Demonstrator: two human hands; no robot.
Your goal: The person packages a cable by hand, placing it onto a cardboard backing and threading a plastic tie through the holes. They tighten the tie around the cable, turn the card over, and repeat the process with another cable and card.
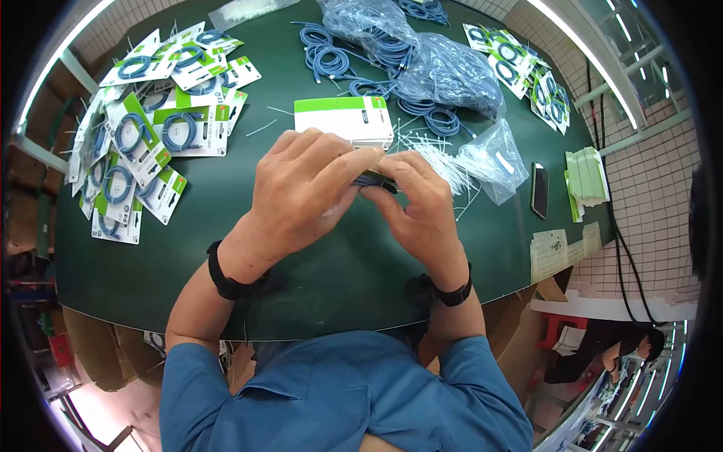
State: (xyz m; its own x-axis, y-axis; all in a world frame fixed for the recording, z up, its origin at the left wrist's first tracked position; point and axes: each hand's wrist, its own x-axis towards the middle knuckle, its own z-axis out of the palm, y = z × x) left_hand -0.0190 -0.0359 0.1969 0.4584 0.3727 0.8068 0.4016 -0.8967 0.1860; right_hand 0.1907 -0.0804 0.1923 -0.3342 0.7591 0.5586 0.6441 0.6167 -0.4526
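Observation:
Both hands meet over the middle of the table, just in front of a stack of green-and-white cards (343, 117). My left hand (301, 184) is closed, its fingertips on a coiled blue cable (367, 179) that shows only in part between the hands. From the other side my right hand (416, 197) pinches the same bundle between thumb and fingers. A dark edge sticks out beside the right fingertips; what it belongs to is hidden. Loose white cable ties (437, 160) lie just beyond the right hand.
Carded blue cables (179, 132) are heaped at the left, with more carded cables (520, 68) at the far right. Plastic bags (452, 71) and loose blue coils (327, 56) lie at the back. A phone (540, 190) and green-edged cards (586, 177) sit right. Another person (606, 350) works at lower right.

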